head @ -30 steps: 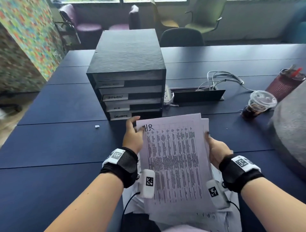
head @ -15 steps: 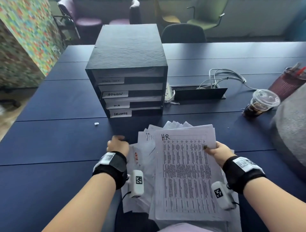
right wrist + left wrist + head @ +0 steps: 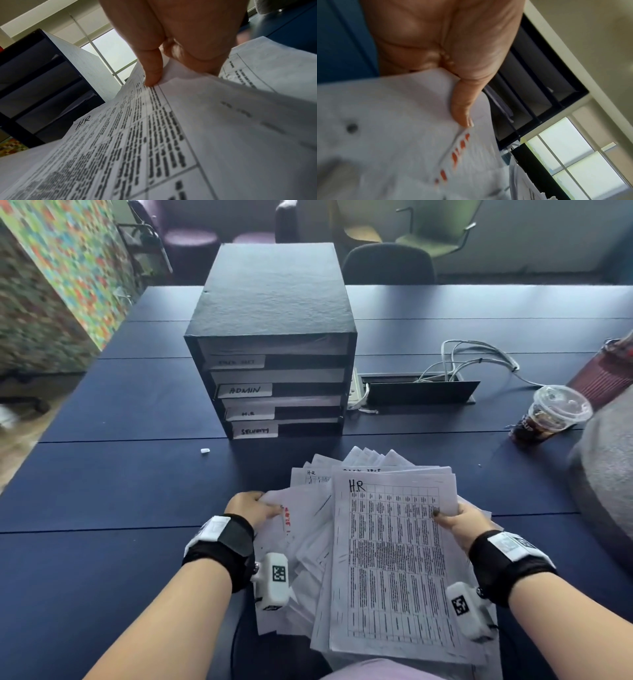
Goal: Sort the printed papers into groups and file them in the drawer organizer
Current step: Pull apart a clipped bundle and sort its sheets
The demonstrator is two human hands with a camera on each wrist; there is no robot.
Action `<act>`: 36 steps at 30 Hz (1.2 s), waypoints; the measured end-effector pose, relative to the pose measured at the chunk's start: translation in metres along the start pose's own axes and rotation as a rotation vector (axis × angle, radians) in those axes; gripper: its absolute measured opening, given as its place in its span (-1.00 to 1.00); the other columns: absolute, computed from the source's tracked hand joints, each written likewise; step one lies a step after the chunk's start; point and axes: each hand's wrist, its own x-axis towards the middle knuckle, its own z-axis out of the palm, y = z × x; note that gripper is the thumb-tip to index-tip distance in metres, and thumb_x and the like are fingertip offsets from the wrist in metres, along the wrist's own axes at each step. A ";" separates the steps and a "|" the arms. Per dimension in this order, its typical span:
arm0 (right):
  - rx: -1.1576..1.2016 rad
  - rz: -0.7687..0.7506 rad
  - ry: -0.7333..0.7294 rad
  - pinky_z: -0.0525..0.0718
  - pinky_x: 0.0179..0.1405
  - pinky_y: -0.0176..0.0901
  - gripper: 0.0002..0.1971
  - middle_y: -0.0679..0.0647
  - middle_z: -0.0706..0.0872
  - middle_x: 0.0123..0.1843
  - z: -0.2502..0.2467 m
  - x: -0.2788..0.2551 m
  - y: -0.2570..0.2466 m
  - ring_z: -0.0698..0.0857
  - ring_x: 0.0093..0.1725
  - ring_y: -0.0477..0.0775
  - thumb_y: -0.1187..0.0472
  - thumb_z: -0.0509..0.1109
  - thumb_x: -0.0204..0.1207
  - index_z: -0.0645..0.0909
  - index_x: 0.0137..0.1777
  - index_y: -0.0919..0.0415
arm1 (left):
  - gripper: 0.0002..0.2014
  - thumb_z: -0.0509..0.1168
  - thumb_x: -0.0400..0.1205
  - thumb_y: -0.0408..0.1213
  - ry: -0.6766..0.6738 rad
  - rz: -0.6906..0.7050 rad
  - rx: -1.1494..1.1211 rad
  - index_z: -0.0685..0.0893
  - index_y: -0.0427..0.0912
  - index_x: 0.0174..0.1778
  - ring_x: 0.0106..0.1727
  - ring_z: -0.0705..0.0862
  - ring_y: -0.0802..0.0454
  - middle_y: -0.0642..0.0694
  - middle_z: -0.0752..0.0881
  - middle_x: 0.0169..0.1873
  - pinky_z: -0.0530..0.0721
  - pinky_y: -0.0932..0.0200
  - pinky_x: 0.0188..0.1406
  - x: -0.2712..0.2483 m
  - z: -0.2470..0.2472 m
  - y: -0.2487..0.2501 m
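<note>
A black drawer organizer with labelled slots stands on the dark blue table, straight ahead of me. In front of it lies a fanned heap of printed papers. My right hand pinches the right edge of a stack of sheets marked "H.R", thumb on top. My left hand grips the left edge of the loose sheets, thumb pressed on a page with red writing. The organizer also shows in the left wrist view and the right wrist view.
A plastic cup with a dark drink stands at the right, beside a maroon tumbler. A cable box with white cables sits right of the organizer. A grey cushion fills the right edge. A small white scrap lies left.
The H.R stack came down from upright in both hands to lie flat over the heap. My left hand let go of it and moved left onto the loose sheets.
</note>
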 end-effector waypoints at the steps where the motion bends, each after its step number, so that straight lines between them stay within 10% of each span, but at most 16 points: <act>1: 0.019 -0.001 -0.012 0.53 0.33 0.23 -0.59 0.22 0.77 0.00 0.000 0.000 0.003 0.70 0.11 0.27 -0.03 0.69 0.10 0.65 -0.13 0.11 | -0.84 0.50 0.46 -0.28 0.024 0.050 0.031 0.71 -0.30 -0.22 -0.30 0.57 -0.07 -0.14 0.66 -0.34 0.49 0.20 -0.34 0.000 -0.004 0.002; 4: 0.013 0.000 -0.014 0.56 0.27 0.16 -0.16 0.16 0.79 -0.02 -0.004 0.012 0.015 0.72 0.07 0.23 -0.39 0.65 -0.37 0.66 -0.11 0.12 | -0.80 0.44 0.51 -0.22 0.141 0.181 0.169 0.65 -0.30 -0.26 -0.26 0.54 -0.13 -0.19 0.62 -0.36 0.40 0.14 -0.37 -0.007 -0.022 0.024; 7: -0.037 0.007 0.014 0.52 0.34 0.27 -0.79 0.21 0.77 -0.01 -0.001 0.001 0.002 0.69 0.14 0.29 0.19 0.60 0.30 0.64 -0.13 0.10 | -0.87 0.35 0.56 -0.21 0.317 0.282 0.227 0.67 -0.21 -0.15 -0.21 0.55 -0.16 -0.17 0.61 -0.29 0.41 0.17 -0.26 -0.020 -0.045 0.055; 12: -0.026 0.000 0.016 0.50 0.36 0.24 -0.85 0.22 0.75 -0.03 0.001 -0.003 -0.001 0.68 0.14 0.28 0.36 0.47 0.43 0.63 -0.12 0.12 | -0.90 0.36 0.51 -0.41 0.473 0.709 -0.132 0.69 -0.14 -0.28 -0.35 0.57 0.29 0.08 0.69 -0.40 0.48 0.37 -0.28 -0.043 -0.072 0.094; 17: 0.081 0.027 0.005 0.50 0.24 -0.01 -0.66 0.35 0.66 0.09 0.000 -0.007 -0.004 0.59 0.08 0.17 0.51 0.38 0.46 0.54 0.23 0.54 | -0.72 0.41 0.48 -0.51 0.273 0.988 -0.384 0.67 0.05 -0.29 -0.18 0.66 0.31 0.29 0.74 -0.32 0.53 0.42 -0.07 -0.078 -0.072 0.123; 20: 0.129 0.050 0.037 0.60 -0.10 -0.27 -0.71 0.18 0.75 -0.22 0.000 -0.006 -0.002 0.62 -0.13 0.11 0.55 0.34 0.47 0.54 0.20 0.50 | -0.71 0.45 0.41 -0.60 -0.009 1.030 -0.351 0.73 -0.05 -0.26 0.05 0.75 0.06 0.13 0.80 -0.17 0.62 0.23 0.16 -0.075 -0.063 0.117; 25: 0.272 0.085 0.047 0.70 -0.01 -0.09 -0.91 0.31 0.74 0.11 -0.010 0.003 0.012 0.76 0.00 0.09 0.12 0.40 0.49 0.66 -0.08 0.11 | -0.57 0.41 0.44 -0.62 -0.196 0.617 -0.236 0.76 0.10 -0.45 0.18 0.68 0.16 0.12 0.69 0.15 0.58 0.25 0.29 -0.043 -0.035 0.074; 32: 0.229 0.123 -0.016 0.70 -0.61 -0.12 -0.68 0.09 0.75 -0.50 -0.009 -0.010 0.000 0.69 -0.58 0.05 0.64 0.21 0.47 0.62 -0.10 0.22 | -0.89 0.07 0.75 -0.34 -0.055 -0.092 -0.708 0.49 -0.19 0.03 -0.28 0.69 -0.20 -0.27 0.67 -0.19 0.75 -0.06 -0.38 -0.019 -0.002 0.027; 36: 0.285 0.104 -0.036 0.70 -0.63 -0.13 -0.68 0.08 0.75 -0.52 -0.008 -0.014 -0.007 0.70 -0.59 0.05 0.66 0.18 0.47 0.61 -0.14 0.25 | -0.73 0.27 0.67 -0.11 -0.196 -0.133 -0.576 0.57 -0.27 0.10 -0.17 0.73 -0.21 -0.31 0.72 -0.05 0.80 -0.02 -0.33 -0.012 0.007 0.011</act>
